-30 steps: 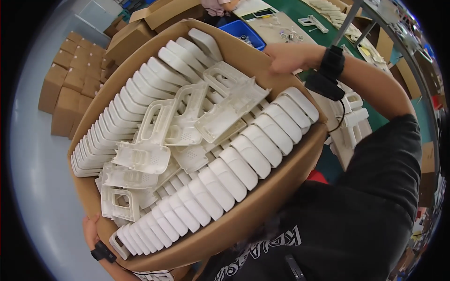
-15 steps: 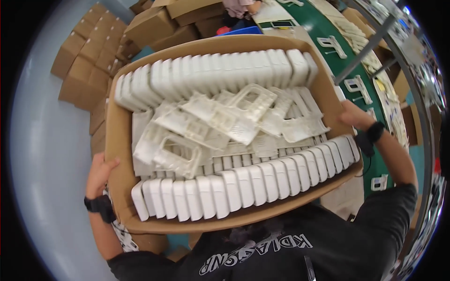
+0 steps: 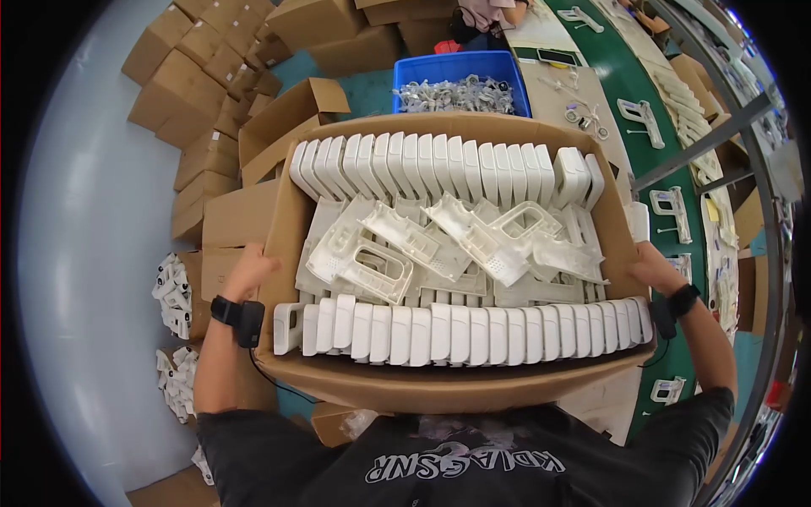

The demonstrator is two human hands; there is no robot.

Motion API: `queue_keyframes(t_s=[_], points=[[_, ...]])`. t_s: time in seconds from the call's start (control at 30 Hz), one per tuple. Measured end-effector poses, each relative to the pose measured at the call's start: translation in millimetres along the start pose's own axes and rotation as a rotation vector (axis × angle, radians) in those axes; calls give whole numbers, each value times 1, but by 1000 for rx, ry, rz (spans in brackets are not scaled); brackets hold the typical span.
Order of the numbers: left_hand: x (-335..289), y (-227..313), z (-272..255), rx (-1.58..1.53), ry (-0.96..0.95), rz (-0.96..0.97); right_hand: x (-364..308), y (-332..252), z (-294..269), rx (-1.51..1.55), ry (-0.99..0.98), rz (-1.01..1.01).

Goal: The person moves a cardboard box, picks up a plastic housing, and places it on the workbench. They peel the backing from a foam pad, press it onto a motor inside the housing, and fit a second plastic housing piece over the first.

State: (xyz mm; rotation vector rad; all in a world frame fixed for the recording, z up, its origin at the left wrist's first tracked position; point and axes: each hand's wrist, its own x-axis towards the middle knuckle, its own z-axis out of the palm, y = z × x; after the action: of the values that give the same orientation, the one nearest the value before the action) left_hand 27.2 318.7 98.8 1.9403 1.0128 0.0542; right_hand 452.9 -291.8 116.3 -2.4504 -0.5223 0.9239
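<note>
A large open cardboard box (image 3: 456, 390) is held in front of my body, gripped from both sides. My left hand (image 3: 253, 269) is closed over its left wall, with the thumb on the rim. On the opposite wall my right hand (image 3: 652, 269) is closed in the same way. Inside, white plastic housings (image 3: 422, 169) stand packed on edge along the far wall, and another row of housings (image 3: 473, 334) lines the near wall. Loose off-white shell pieces (image 3: 380, 269) lie jumbled between the rows. Fingers outside the walls are partly hidden.
Beyond the box stands a blue bin (image 3: 461, 64) with small bagged parts. A green conveyor belt (image 3: 621, 80) carrying gun-shaped white devices runs along the right, beside a metal rack (image 3: 701, 144). Stacked cartons (image 3: 182, 97) fill the far left. Another person (image 3: 490, 13) is at the back.
The box has levelled out and shifted right and slightly nearer, both hands still on it. More of the blue bin and the cartons at left now show.
</note>
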Motion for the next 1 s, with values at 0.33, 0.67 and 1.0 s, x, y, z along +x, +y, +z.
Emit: queue_keyframes(t_s=[0.33,0.67,1.0], points=[[11,-39,18,28,-10,-24,21,9,-32,11,-84,13],[21,-62,57,372,90,93,-4,16,7,-158,76,-186],[32,47,191,678,-113,75,-7,-41,72,-318,245,-61]])
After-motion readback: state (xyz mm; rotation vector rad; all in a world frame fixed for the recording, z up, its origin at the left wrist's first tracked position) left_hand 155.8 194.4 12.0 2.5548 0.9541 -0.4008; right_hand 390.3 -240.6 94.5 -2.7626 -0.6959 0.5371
